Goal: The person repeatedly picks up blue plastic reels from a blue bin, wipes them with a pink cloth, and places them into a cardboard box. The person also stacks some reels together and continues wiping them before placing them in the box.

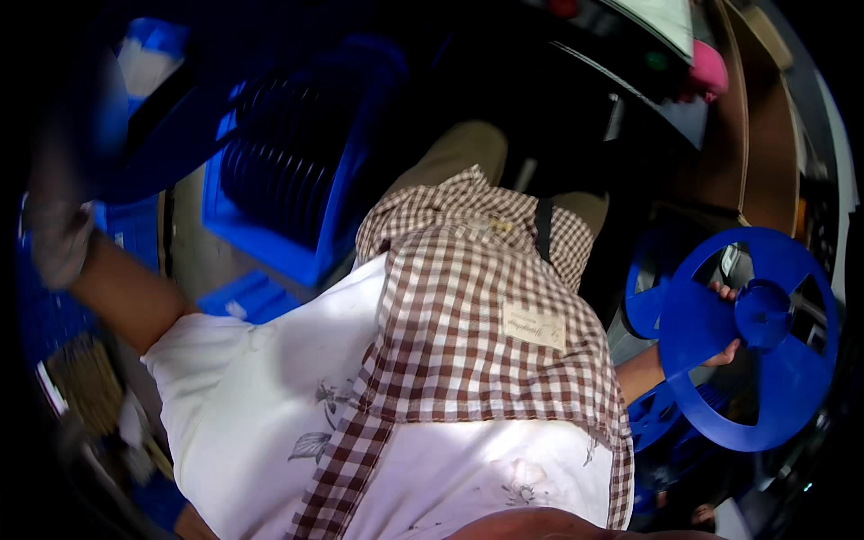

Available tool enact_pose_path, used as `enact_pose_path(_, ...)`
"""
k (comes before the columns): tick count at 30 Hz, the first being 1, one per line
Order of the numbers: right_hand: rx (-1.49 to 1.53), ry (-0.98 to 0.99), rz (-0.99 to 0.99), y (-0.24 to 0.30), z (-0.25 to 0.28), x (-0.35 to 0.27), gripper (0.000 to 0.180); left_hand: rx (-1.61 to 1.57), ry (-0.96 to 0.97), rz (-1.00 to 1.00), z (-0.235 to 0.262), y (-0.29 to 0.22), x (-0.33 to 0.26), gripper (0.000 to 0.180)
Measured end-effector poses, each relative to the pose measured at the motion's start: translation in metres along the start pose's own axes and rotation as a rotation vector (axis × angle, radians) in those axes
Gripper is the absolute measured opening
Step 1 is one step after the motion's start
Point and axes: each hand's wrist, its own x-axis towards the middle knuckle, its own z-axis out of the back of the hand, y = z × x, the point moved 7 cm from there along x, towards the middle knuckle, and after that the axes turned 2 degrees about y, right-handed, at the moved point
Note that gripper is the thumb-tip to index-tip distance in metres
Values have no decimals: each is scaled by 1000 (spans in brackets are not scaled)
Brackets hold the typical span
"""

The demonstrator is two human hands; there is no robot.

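My right hand (pixel 725 326) grips a round blue plastic reel (pixel 754 337) by a spoke near its hub, holding it up at my right side. Several more blue reels (pixel 650 418) lie stacked below it. My left arm stretches out to the far left, where my left hand (pixel 56 238), in a grey glove, is blurred at the picture's edge beside blue bins; what it holds cannot be made out. My white shirt and brown checked apron (pixel 468 342) fill the middle of the view.
A blue crate (pixel 270 238) packed with upright dark reels stands at the upper left, with more blue bins (pixel 252 292) beside it. Brown cardboard (pixel 756 135) and a machine panel with a pink object (pixel 706 72) are at the upper right.
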Motion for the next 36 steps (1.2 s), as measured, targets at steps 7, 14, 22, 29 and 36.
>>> enact_pose_path(7,110,345,-176,-55,-52,69,70,224,13,390,-185,140,-104,34)
enact_pose_path(14,37,498,-244,-66,-111,73,71,25,34,662,-345,220,-151,33)
enact_pose_path(22,-74,547,-153,-62,-137,62,72,-55,149,844,-407,193,-157,30)
enact_pose_path(29,-135,397,-18,-13,-76,58,72,-61,-597,219,-181,78,35,29)
enact_pose_path(36,-246,248,-24,-6,-74,59,71,278,-86,584,-277,183,166,60)
